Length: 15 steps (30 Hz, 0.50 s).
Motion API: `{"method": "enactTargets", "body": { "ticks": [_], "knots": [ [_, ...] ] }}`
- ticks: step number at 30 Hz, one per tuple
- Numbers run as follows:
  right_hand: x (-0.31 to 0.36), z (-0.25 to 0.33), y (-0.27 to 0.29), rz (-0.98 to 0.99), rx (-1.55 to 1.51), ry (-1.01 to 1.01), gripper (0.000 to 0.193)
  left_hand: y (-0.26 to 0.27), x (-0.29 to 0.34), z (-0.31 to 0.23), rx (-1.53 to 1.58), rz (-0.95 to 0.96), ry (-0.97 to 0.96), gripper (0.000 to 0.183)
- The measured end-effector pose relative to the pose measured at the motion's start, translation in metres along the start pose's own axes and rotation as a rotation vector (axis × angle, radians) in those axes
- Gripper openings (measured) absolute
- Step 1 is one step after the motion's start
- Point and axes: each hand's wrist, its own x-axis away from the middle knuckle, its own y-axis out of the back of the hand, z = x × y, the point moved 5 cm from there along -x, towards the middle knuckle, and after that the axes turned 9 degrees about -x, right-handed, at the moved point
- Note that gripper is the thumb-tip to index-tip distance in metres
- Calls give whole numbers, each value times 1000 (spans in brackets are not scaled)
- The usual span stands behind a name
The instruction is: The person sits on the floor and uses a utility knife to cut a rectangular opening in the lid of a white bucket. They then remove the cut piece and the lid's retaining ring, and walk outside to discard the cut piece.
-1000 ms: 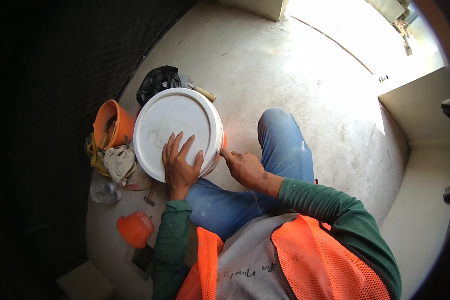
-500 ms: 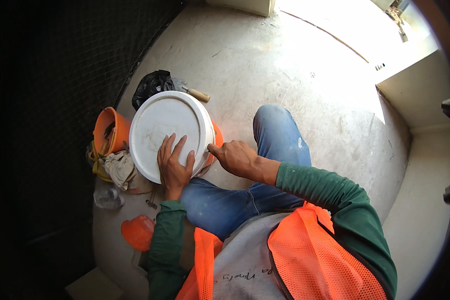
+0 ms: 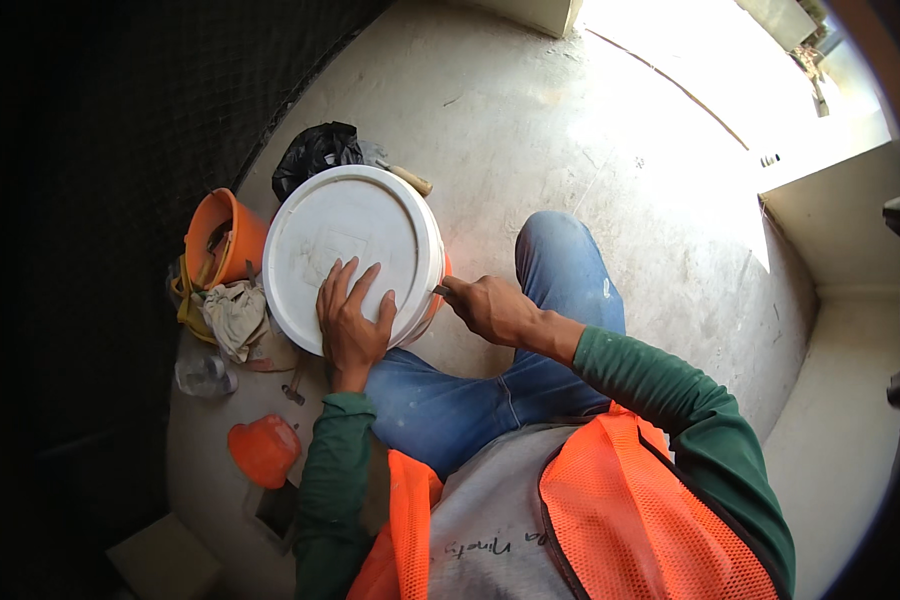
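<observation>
A white bucket lid (image 3: pixel 370 215) sits on a round bucket (image 3: pixel 428 318) in front of me, left of the middle. My left hand (image 3: pixel 353 325) lies on the near part of the lid, fingers apart. At the lid's right rim, my right hand (image 3: pixel 495 308) is closed around a small, dark, flat-tipped tool (image 3: pixel 442 291). Its tip points at the edge below the lid. The rest of the tool is hidden in my fist, so its exact kind is unclear. Something orange (image 3: pixel 447 266) shows behind the bucket's right side.
Left of the bucket stand an orange bucket (image 3: pixel 205 215) with tools in it and a pale cloth (image 3: pixel 235 315). A black plastic bag (image 3: pixel 315 155) and a wooden handle (image 3: pixel 410 180) lie beyond. Nearer are a clear plastic container (image 3: pixel 205 376), a hammer-like tool (image 3: pixel 292 390) and an orange vessel (image 3: pixel 265 449).
My right hand has drawn slightly right of the rim, and the tool's dark tip now shows. My left hand stays on the lid. The whole view has shifted a little.
</observation>
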Motion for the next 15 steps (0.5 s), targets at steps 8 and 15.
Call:
{"method": "enactTargets", "body": {
  "ticks": [8,15],
  "knots": [
    [10,-3,-21,-119,-66,-16,23,-4,1,4,27,0,-3,46],
    [3,21,-6,31,146,-83,24,-3,-1,0,0,4,-1,48]
  ]
}}
